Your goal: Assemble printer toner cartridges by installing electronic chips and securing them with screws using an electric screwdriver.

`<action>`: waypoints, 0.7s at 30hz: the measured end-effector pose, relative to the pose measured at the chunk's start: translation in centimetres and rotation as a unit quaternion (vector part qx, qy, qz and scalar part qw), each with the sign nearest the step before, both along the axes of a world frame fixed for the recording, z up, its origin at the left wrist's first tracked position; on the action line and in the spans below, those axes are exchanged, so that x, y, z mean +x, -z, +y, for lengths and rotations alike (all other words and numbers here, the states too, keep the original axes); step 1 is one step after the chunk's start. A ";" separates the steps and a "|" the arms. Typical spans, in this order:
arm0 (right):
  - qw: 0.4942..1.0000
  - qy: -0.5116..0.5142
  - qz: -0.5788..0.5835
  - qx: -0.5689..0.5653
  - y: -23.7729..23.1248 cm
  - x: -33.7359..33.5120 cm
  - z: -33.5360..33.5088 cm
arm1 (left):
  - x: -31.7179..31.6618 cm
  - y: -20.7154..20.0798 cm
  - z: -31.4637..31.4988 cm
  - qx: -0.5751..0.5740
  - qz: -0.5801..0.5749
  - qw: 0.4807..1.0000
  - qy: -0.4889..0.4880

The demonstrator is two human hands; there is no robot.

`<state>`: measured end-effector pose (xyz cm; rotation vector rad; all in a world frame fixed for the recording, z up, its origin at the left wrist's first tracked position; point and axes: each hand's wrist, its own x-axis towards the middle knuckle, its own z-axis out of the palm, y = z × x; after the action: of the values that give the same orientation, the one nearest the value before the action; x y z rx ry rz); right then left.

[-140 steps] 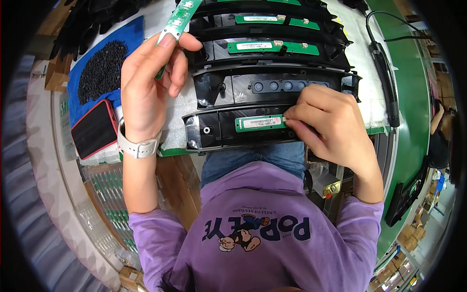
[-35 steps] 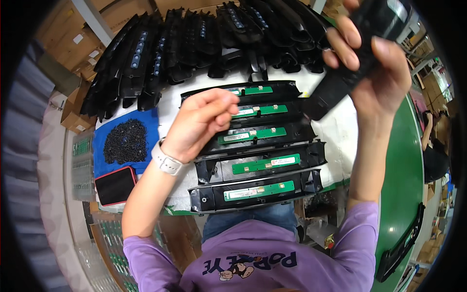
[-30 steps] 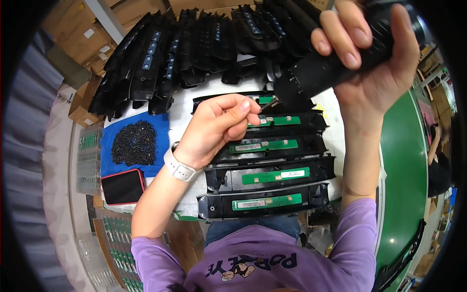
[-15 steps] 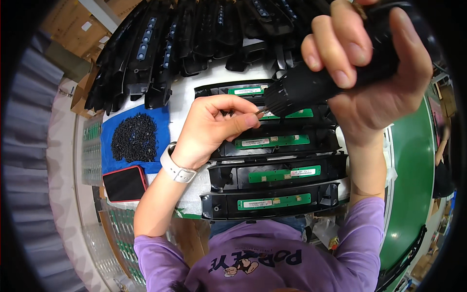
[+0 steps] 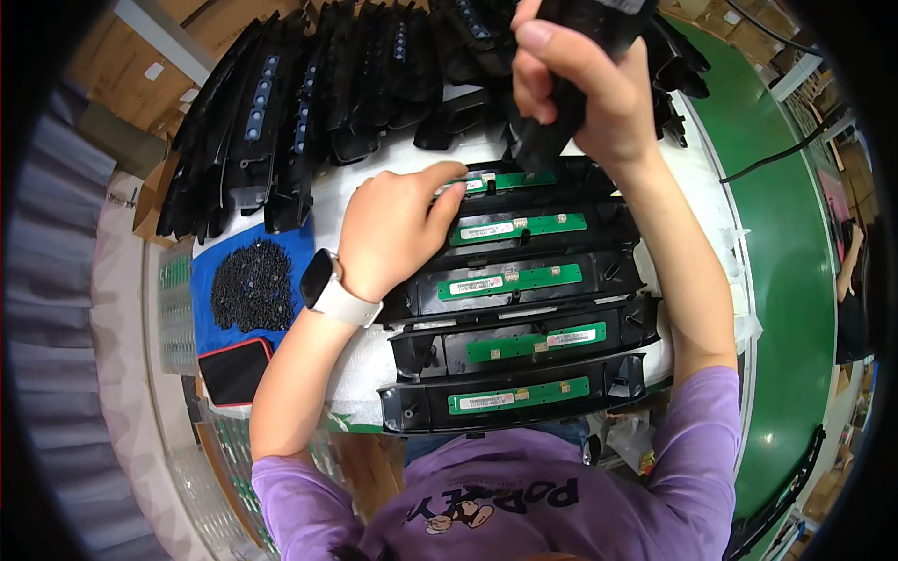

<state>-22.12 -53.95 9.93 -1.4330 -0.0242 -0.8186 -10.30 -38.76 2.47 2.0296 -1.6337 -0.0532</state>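
Note:
My right hand (image 5: 608, 93) grips a black electric screwdriver (image 5: 566, 103), tilted over the farthest black plastic panel (image 5: 585, 178). Its tip is lost against the dark parts there. My left hand (image 5: 398, 220) covers the left part of that same panel. Its thumb and forefinger come together by the left end of a green circuit board (image 5: 524, 180); anything between them is too small or hidden to make out. Several similar panels lie in a row towards me, each with a green board, such as the nearest panel (image 5: 613, 379).
Left of the panels, a heap of small black screws (image 5: 251, 285) lies on a blue sheet (image 5: 208, 323). A red-edged phone (image 5: 236, 372) rests near it. More black housings (image 5: 281, 122) crowd the table's far side. At far right, another person's arm (image 5: 849, 257) shows.
The screwdriver and my right hand have moved left and away from me. My left hand has shifted slightly left and up, from beside the driver's tip to the farthest panel's board.

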 end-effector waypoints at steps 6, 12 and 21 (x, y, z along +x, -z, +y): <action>0.999 -0.018 -0.007 0.036 0.5 0.4 -0.2 | 0.5 1.1 -1.2 0.029 -0.081 0.996 0.013; 0.999 -0.020 0.009 0.024 1.2 0.8 0.0 | 0.4 1.2 -1.3 0.038 -0.095 0.995 0.018; 0.998 -0.049 0.040 0.012 1.2 1.0 0.3 | 0.7 0.8 -1.7 0.076 -0.083 0.993 0.024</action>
<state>-21.07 -53.63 8.75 -1.4294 -0.0230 -0.6788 -9.63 -40.43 1.69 2.1590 -1.8303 -0.0269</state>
